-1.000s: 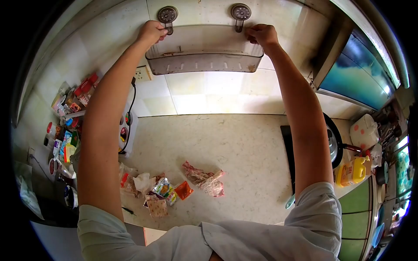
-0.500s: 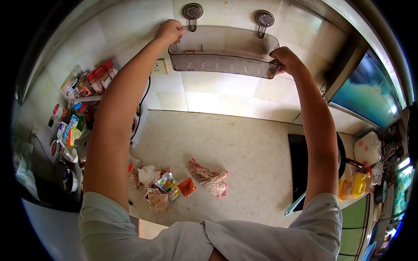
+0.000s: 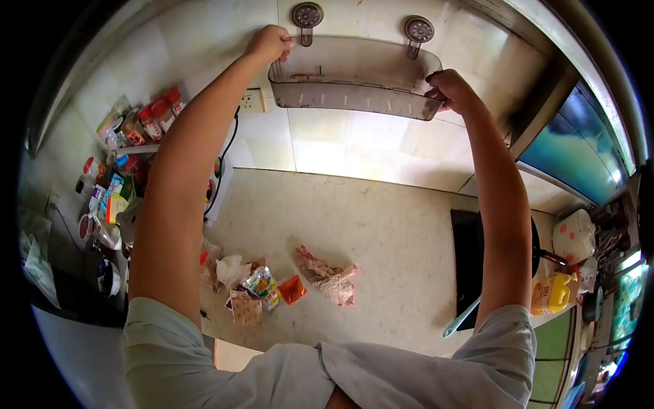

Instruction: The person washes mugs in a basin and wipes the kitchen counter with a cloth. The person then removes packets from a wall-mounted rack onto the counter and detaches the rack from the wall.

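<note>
A translucent grey-brown plastic rack (image 3: 347, 99) is held up against the tiled wall. My left hand (image 3: 272, 45) is closed on its upper left corner, and my right hand (image 3: 449, 90) grips its right end with the thumb at the rim. Two round dark wall hooks, the left one (image 3: 307, 15) and the right one (image 3: 419, 29), are fixed on the tiles at the rack's back edge. Whether the hooks' lower tabs hold the rack cannot be made out. The rack's front wall has a row of slots.
Below is a counter (image 3: 354, 211) with food packets (image 3: 262, 286) and a crumpled cloth or bag (image 3: 327, 274). Spice jars (image 3: 157, 116) line the left wall by a socket (image 3: 252, 101). On the right are a black cooktop (image 3: 467, 266), a yellow jug (image 3: 553, 294) and a white pot (image 3: 573, 235).
My right hand has moved from the rack's upper right corner down to its right end. The view has shifted, so rack and hooks appear further right.
</note>
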Demonstrator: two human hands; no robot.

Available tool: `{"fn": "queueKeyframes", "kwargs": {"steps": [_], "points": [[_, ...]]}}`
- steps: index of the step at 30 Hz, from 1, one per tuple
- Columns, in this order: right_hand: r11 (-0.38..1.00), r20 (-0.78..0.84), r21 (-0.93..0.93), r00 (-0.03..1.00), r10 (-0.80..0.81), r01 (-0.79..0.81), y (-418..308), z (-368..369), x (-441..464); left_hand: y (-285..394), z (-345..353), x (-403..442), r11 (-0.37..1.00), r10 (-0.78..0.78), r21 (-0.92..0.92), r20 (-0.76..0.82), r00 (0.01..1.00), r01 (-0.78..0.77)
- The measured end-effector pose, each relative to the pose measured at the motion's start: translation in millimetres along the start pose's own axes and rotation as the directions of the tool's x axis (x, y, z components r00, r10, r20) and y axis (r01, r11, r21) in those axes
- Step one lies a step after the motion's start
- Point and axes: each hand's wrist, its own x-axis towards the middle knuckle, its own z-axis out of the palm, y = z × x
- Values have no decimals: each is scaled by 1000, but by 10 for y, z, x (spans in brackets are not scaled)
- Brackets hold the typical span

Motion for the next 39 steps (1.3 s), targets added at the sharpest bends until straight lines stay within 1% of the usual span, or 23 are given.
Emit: {"fn": "queueKeyframes", "kwargs": {"steps": [4,6,7,10,11,13,15,17,19,20,21,23,24,26,27,28,29,30,31,33,35,37,39], "points": [[999,-1,-3,999,-51,51,134,-25,92,6,42,-147,999,-13,-35,-13,1000,12],[998,8,-20,998,-65,65,159,-59,128,36,29,-214,1000,25,4,-90,996,-24],[998,0,-21,999,-53,53,123,-59,116,80,27,-259,1000,26,-2,-77,997,-26],[1000,-35,-22,999,2,-3,17,-63,76,142,-53,-305,992,20,127,-35,999,-15],[1000,-38,-23,999,4,-5,-12,-76,63,151,-85,-299,992,21,125,-33,999,-17],[998,-31,-52,999,22,-23,-62,-88,62,168,-132,-289,997,-8,81,58,998,3],[997,-31,-81,999,-7,4,-116,-97,20,203,-119,-303,997,-44,60,62,997,40],[988,-86,-119,991,-106,95,-174,-60,-38,223,-80,-294,997,-77,39,70,995,74],[959,-132,-215,967,-217,185,-70,-24,107,145,-5,-211,998,-59,-19,-17,998,59],[936,-173,-300,954,-246,187,9,-7,159,119,11,-204,998,-57,-23,-10,998,57],[887,-233,-408,915,-330,216,117,16,261,131,19,-228,999,-47,-14,-47,998,46],[952,-312,-268,922,-231,148,227,94,256,146,46,-257,999,-32,-4,-80,996,32],[963,-273,-246,945,-181,113,261,87,192,142,51,-266,1000,-10,17,-67,998,12],[967,-262,-224,949,-178,119,376,81,101,100,45,-321,999,8,39,-55,998,-6],[971,-250,-204,952,-174,124,503,53,121,62,47,-377,999,20,30,46,999,-21],[968,-173,-186,964,-204,171,621,-4,54,72,50,-466,999,32,20,147,989,-35],[963,-95,-161,968,-232,215,735,-61,-19,72,74,-579,999,27,21,148,989,-30],[959,-16,-129,966,-258,254,850,-117,-94,125,114,-789,987,-100,-93,273,957,130],[995,10,30,995,-97,97,732,-59,-453,177,149,-1022,935,-210,-184,405,890,305],[1000,37,11,999,18,-18,856,-8,-575,316,180,-1475,857,-263,-189,640,722,479],[998,113,-38,992,50,-46,991,96,-698,303,219,-1812,744,-250,-188,811,528,641],[993,192,-63,975,109,-99,1076,224,-780,291,227,-2139,685,-247,-163,865,437,710],[994,293,-32,949,113,-108,1214,393,-810,99,203,-2403,594,-259,-163,888,380,788]]}}
